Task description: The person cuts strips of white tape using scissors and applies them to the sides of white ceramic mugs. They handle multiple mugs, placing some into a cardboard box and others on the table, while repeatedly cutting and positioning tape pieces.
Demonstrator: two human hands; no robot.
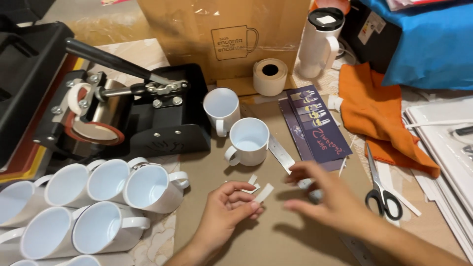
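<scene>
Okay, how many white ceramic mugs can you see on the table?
10, maybe more hidden. Two white ceramic mugs stand upright beside the black mug press: one behind, one in front. Eight lie on their sides at bottom left, some cut off by the frame.

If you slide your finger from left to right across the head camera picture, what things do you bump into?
Mug press → white mugs lying on their sides → two upright white mugs → tape roll → dark printed sheets → scissors → orange cloth.

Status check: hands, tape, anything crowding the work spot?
Left hand pinching a tape strip. Right hand open, blurred, hovering beside it over the ruler. Two upright mugs just behind; scissors right, apart.
</scene>
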